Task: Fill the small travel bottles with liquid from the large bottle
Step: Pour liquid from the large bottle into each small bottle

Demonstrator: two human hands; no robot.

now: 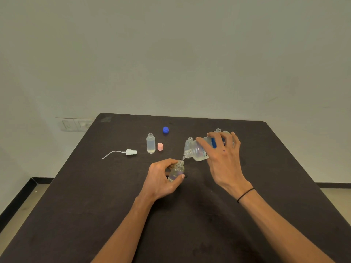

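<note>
Right hand [222, 158] gripping tilted large bottle [199, 151], mouth over small clear bottle [177, 170] gripped by left hand [161, 179], mid-table [95, 196].

The right hand [221, 154] covers most of the large bottle [197, 151], so its label is unreadable. Two small bottles stand behind it: one [189, 142] shows its neck and part of its body, the other [218, 130] only its mouth above the fingers. The left hand [161, 177] hides the left side of the small bottle [177, 170] it holds. Both forearms run out of the near edge. The table's [95, 205] near corners are cut off.
</note>
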